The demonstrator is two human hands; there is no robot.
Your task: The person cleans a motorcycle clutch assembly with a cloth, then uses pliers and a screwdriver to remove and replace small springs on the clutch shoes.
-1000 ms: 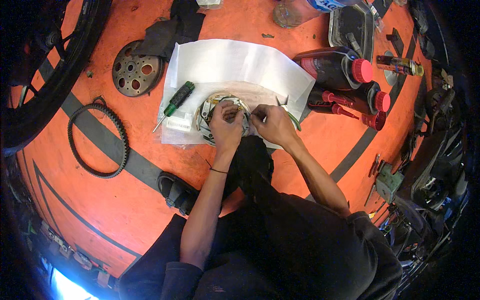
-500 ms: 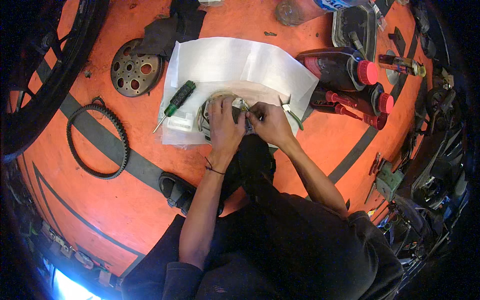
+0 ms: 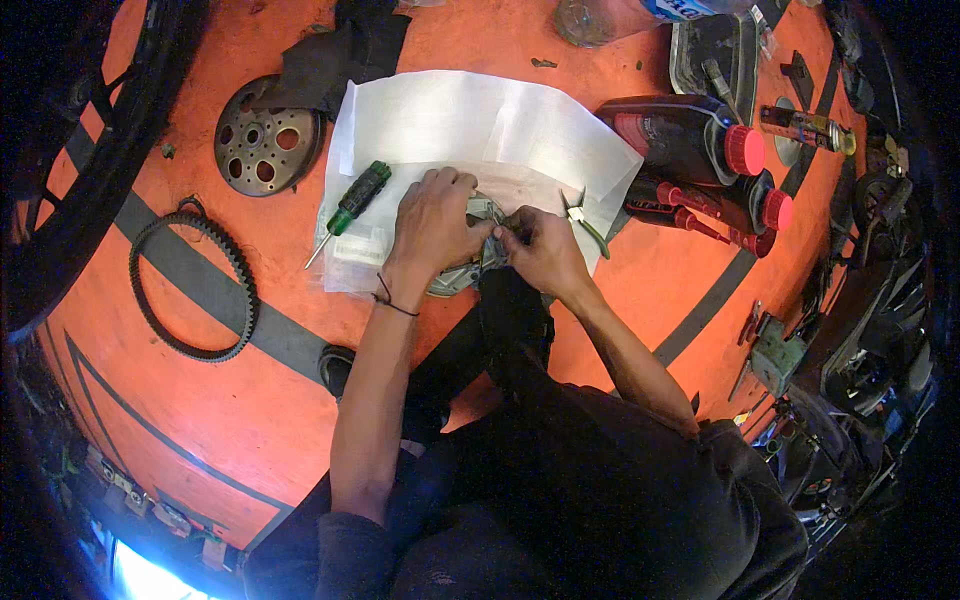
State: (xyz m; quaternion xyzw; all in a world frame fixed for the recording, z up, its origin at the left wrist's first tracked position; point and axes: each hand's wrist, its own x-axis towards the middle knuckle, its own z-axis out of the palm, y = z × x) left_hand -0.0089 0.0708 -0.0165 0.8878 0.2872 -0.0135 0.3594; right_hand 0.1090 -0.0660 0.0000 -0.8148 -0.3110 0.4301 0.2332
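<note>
On the near part of a white sheet lies a round grey metal part, which looks like a clutch shoe assembly; my hands hide much of it. My left hand wraps its left side, fingers over the far rim and thumb toward the middle. At its right edge, my right hand pinches with thumb and fingertips; whatever is in that pinch is too small to make out. Beside my right hand rest small pliers with green handles, jaws apart. Left of my left hand is a green-handled screwdriver.
A holed metal clutch drum and a toothed drive belt lie on the orange floor at left, near a black wheel. Dark bottles with red caps, a spray can and a black tray stand at right.
My left hand has shifted left and turned on the metal part, baring more of its middle and near edge. My right hand keeps its pinch in nearly the same place.
</note>
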